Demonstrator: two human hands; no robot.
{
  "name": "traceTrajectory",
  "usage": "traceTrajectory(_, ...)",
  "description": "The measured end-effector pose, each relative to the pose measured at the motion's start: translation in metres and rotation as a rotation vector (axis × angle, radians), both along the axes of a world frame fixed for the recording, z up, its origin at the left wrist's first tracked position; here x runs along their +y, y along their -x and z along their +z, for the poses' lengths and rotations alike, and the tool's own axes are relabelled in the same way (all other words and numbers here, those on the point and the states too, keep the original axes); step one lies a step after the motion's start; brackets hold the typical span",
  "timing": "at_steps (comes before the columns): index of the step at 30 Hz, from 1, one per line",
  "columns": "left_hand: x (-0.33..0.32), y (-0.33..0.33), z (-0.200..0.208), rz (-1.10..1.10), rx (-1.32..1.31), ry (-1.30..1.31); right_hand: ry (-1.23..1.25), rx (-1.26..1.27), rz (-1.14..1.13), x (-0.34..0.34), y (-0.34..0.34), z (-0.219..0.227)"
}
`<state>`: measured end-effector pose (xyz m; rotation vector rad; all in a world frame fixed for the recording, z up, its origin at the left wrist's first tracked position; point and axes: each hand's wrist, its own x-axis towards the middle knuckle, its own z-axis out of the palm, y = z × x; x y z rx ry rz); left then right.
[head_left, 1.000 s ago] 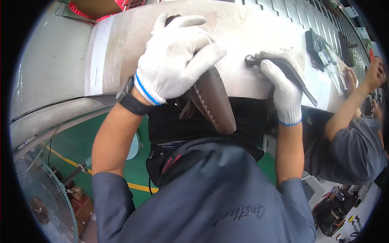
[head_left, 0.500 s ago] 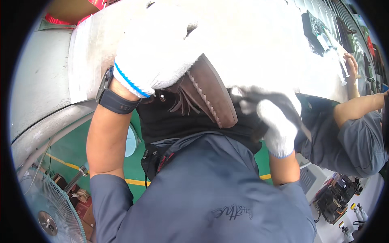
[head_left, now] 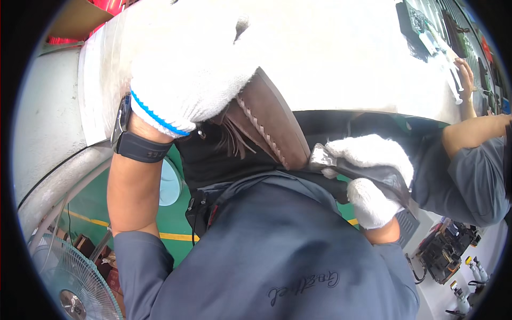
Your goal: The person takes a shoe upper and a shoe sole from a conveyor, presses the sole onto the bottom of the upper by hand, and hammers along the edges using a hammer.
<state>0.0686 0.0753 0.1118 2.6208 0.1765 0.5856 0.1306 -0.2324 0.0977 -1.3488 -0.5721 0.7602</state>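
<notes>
My left hand (head_left: pixel 186 80), in a white knit glove with a blue cuff edge, is closed on a brown suede fringed shoe (head_left: pixel 277 120). The shoe slants over the near edge of the workbench, its zigzag-edged seam and sole side towards the right. Glare washes out much of this glove, so single fingers are hard to make out. My right hand (head_left: pixel 381 152), also gloved in white, is wrapped round the dark handle of a hammer (head_left: pixel 322 157). Its pale metal head is beside the shoe's near end, close to the sole.
The bright bench top (head_left: pixel 341 58) spans the far side. At right, a co-worker's hand (head_left: pixel 466 80) rests near white plastic parts (head_left: pixel 442 61). A fan (head_left: pixel 74 290) stands at lower left, and a light-blue round object (head_left: pixel 169 184) is below the bench edge.
The hammer in my right hand was blurred and now shows sharply, its head lower, near the shoe's end. My left hand and the shoe sit slightly further left in view.
</notes>
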Motion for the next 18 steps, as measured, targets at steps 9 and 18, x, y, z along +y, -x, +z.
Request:
traceTrajectory(9, 0.003, 0.004, -0.017, 0.02, -0.156, -0.253, 0.218, -0.922, 0.551, 0.047, -0.036, 0.078)
traceTrajectory(18, 0.026, 0.004, -0.036, -0.131, 0.066, -0.58, 0.465, -1.178, -0.051, 0.051, -0.094, -0.014)
